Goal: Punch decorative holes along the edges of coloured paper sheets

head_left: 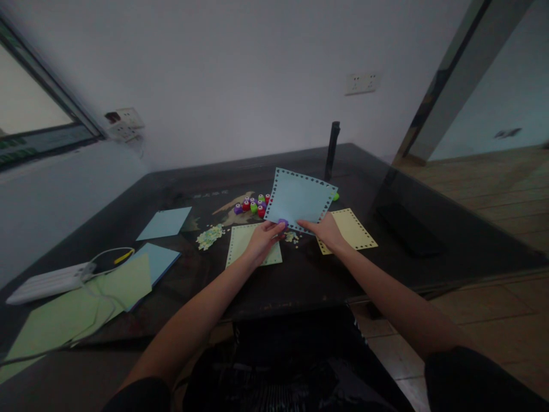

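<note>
A blue paper sheet with small punched shapes along its edges is held up over the table. My left hand is closed on a small purple craft punch at the sheet's lower edge. My right hand grips the sheet's lower right part, fingers on its border. Below lie a pale green sheet and a yellow sheet, both with punched edges. Several red, purple and green craft punches stand behind. Paper bits are heaped to the left, with more bits between my hands.
On the dark table a plain blue sheet lies left. Green sheets, a white power strip and cables are at the left edge. A black upright object stands at the back; a flat black object lies right.
</note>
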A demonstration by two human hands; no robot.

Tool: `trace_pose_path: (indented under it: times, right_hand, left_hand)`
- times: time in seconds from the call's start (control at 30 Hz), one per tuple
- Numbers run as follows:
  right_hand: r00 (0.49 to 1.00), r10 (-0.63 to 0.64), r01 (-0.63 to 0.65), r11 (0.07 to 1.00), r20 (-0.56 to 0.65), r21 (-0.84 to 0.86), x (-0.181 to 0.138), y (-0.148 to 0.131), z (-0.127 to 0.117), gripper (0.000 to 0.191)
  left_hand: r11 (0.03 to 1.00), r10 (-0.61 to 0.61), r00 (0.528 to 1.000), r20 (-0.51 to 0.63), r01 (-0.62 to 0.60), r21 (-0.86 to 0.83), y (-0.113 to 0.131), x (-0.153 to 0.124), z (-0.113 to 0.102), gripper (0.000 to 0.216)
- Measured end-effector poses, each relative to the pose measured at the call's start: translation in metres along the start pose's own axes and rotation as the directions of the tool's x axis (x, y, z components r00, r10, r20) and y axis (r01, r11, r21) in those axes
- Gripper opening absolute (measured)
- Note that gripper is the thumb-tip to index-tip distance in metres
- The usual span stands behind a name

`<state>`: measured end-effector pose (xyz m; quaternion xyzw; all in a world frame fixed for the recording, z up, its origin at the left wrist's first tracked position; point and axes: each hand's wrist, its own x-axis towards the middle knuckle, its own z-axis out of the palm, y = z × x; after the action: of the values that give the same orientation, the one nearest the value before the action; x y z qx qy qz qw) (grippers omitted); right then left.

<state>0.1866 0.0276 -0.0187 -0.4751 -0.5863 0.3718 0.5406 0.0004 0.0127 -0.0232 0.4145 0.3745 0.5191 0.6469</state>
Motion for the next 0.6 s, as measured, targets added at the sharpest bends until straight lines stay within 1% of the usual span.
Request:
trace_pose_path:
  times: [0.1,0.4,0.6]
  right_hand:
    - [1.0,-0.001,0.001,1.0,-0.004,-0.013,0.0005,0.0009,0.0,0.037]
    - [1.0,-0.008,0.008,0.999,0.003,0.032,0.0004,0.0016,0.0006,0.038]
    - [1.0,0.0,0.0,1.0,0.0,0.0,0.0003,0.0002,0.0003,0.034]
  left_hand:
    - [1.0,0.002,1.0,0.001,-0.002,0.005,0.0016,-0.0013,0.0014,0.032]
    - [1.0,0.004,1.0,-0.023,-0.003,0.017,0.004,-0.0035,0.0047,0.03]
    - [0.999,0.016,0.999,-0.046,-0.014,0.046,0.0064,-0.0051,0.0075,0.03]
